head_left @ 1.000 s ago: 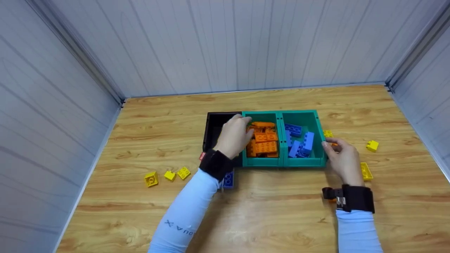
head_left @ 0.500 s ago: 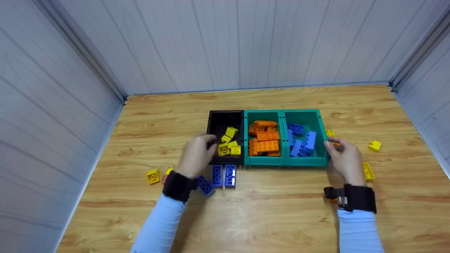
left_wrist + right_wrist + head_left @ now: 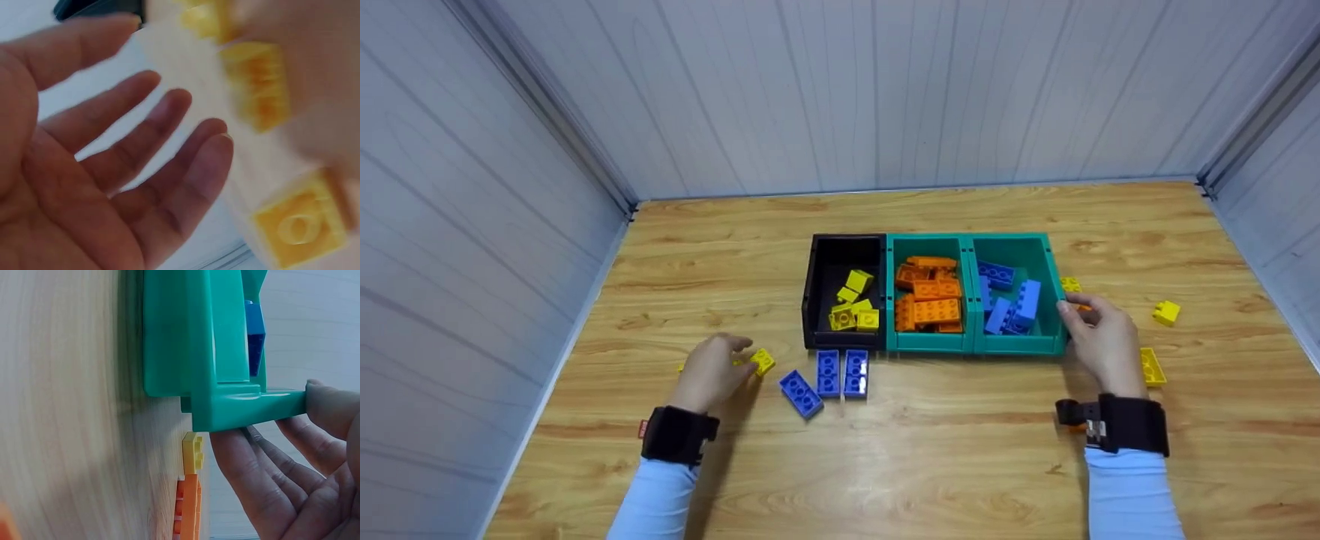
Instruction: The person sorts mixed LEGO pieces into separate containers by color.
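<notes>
**Right hand on the green bin, left hand spread over yellow bricks**

The right hand (image 3: 1099, 339) grips the right-hand wall of the green bin (image 3: 1039, 346): in the right wrist view the thumb lies on top of the rim (image 3: 259, 404) and the fingers (image 3: 247, 478) press against the wall below it. Inside that bin, just past the thumb, lie blue bricks (image 3: 1009, 304). Against the outer wall, beneath the fingers, a small yellow brick (image 3: 193, 453) sits on the table with an orange brick (image 3: 188, 506) touching its near end. A flat yellow brick (image 3: 1151, 367) lies just right of the wrist, and a yellow cube (image 3: 1166, 312) sits farther right, well apart.

The left hand (image 3: 711, 369) is spread and holds nothing; the left wrist view shows straight, parted fingers (image 3: 169, 140) above blurred yellow bricks (image 3: 301, 228). In the head view its fingertips are at a yellow brick (image 3: 763, 361) on the wooden table (image 3: 930, 450); whether they touch it I cannot tell. To the right of that hand three blue bricks (image 3: 829, 376) lie on the table, just in front of a black bin (image 3: 819, 289) holding yellow bricks (image 3: 853, 304). Between the black bin and the gripped one stands a second green bin (image 3: 928, 344) filled with orange bricks (image 3: 930, 300); all three bins touch side by side.
</notes>
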The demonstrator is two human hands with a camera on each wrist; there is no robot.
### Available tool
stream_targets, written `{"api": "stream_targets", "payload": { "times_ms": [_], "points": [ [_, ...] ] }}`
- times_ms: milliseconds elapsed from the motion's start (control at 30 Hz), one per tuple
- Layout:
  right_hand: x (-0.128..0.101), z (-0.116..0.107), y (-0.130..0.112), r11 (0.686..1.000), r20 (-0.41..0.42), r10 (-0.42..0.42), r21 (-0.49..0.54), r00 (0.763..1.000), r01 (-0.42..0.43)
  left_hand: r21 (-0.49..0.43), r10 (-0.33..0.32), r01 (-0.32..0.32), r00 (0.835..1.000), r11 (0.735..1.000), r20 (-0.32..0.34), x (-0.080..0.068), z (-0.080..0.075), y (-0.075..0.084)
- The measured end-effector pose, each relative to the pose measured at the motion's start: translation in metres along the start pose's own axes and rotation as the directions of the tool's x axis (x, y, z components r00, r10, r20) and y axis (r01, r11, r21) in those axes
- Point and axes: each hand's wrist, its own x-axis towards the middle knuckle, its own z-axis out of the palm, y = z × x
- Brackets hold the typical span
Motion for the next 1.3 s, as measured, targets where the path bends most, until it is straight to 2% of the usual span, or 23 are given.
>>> {"api": "stream_targets", "payload": {
  "times_ms": [100, 267, 400, 533, 633, 733, 833, 900, 1100, 1300],
  "points": [
    [0.000, -0.001, 0.000, 1.000, -0.015, -0.026, -0.010, 1.000, 0.025, 0.054, 0.024, -0.023, 1.000, 0.998, -0.020, -0.003, 0.010, -0.002],
    [-0.001, 0.000, 0.001, 0.997, -0.039, -0.066, -0.033, 0.997, 0.065, 0.131, 0.031, -0.024, 0.998, 0.991, -0.054, -0.003, 0.024, 0.003],
    [-0.002, 0.000, 0.002, 0.998, -0.027, -0.054, -0.023, 0.998, 0.053, 0.177, 0.072, -0.056, 0.993, 0.983, -0.090, 0.000, 0.032, 0.004],
    [-0.002, 0.000, 0.001, 0.999, -0.018, -0.045, -0.011, 0.999, 0.045, 0.189, 0.097, -0.074, 0.989, 0.979, -0.114, 0.002, 0.034, 0.005],
    [-0.001, 0.000, 0.001, 0.999, -0.012, -0.034, -0.001, 0.999, 0.034, 0.149, 0.090, -0.069, 0.986, 0.986, -0.141, 0.005, 0.030, 0.011],
    [-0.001, 0.000, 0.001, 1.000, -0.010, -0.028, 0.003, 1.000, 0.028, 0.084, 0.097, -0.083, 0.978, 0.993, -0.185, 0.010, 0.022, 0.024],
    [-0.001, -0.001, 0.002, 1.000, -0.011, -0.027, 0.002, 1.000, 0.027, 0.026, 0.133, -0.131, 0.965, 0.991, -0.226, 0.016, 0.014, 0.044],
    [-0.001, -0.001, 0.002, 1.000, -0.011, -0.026, 0.000, 1.000, 0.026, 0.004, 0.164, -0.167, 0.959, 0.986, -0.231, 0.022, 0.012, 0.059],
    [-0.001, -0.002, 0.003, 1.000, -0.009, -0.023, -0.007, 1.000, 0.023, -0.034, 0.246, -0.256, 0.953, 0.966, -0.175, 0.041, 0.020, 0.100],
    [-0.001, -0.002, 0.002, 0.999, -0.019, -0.049, -0.021, 0.999, 0.049, -0.022, 0.304, -0.309, 0.944, 0.951, -0.131, 0.063, 0.033, 0.118]
  ]
}}
